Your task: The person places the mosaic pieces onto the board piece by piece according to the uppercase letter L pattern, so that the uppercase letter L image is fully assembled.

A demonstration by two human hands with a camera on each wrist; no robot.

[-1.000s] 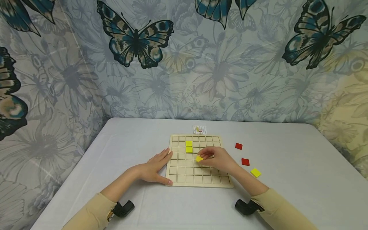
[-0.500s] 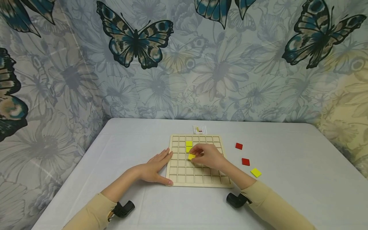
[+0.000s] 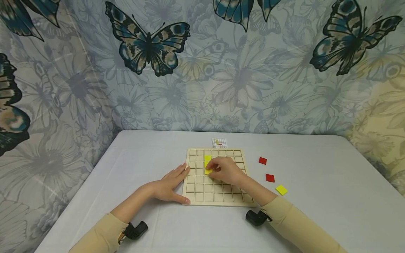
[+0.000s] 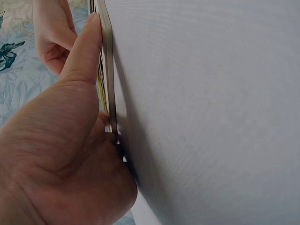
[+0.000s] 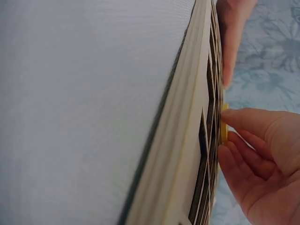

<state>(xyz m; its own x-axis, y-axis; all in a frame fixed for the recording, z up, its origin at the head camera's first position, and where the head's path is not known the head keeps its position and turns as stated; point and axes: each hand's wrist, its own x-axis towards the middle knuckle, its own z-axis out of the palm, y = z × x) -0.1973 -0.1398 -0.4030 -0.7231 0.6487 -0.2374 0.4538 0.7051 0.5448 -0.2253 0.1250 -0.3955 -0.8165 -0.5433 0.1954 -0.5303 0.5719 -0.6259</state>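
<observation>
A wooden grid board (image 3: 218,197) lies on the white-covered table. My right hand (image 3: 227,170) pinches a yellow square tile (image 3: 207,172) at a grid cell; in the right wrist view the thumb presses on that tile (image 5: 225,124), right at the board's surface. Just beyond it, in the same column, a second yellow tile (image 3: 207,158) sits in the grid, and another between them is partly hidden by the fingers. My left hand (image 3: 169,184) rests along the board's left edge, fingers extended, its thumb (image 4: 86,51) on the near left corner.
Right of the board lie two red tiles, one farther back (image 3: 262,160) and one nearer (image 3: 270,178), plus a loose yellow tile (image 3: 281,190). A small printed grid card (image 3: 219,143) lies behind the board. A butterfly-patterned backdrop (image 3: 202,88) rises behind the table.
My right hand has moved left across the board with the yellow tile and lowered it to the cell below the other yellow tiles. The left hand has stayed put.
</observation>
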